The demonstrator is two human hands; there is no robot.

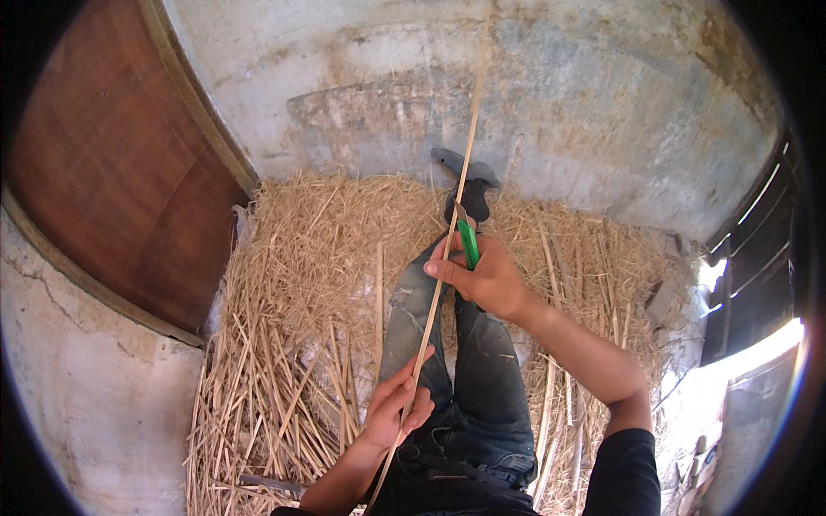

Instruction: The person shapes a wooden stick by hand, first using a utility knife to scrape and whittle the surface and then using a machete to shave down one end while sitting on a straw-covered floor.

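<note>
Long pale strip (431,314) runs from lower edge of view, over dark trousers (495,378), toward wall; both hands on it. Left hand (398,411), nearer: grip lightly closed around strip, index finger extended. Loose strips (249,387) heaped at left. Right hand (492,277), farther along strip: grip wrapped around green cutter (469,243), thumb at strip. Blade (462,215) just beside strip; contact cannot be told. Straw (292,232) covers floor beyond. Dark footwear (486,175) near base of stained wall (585,103); brown panel (120,138) at left.
</note>
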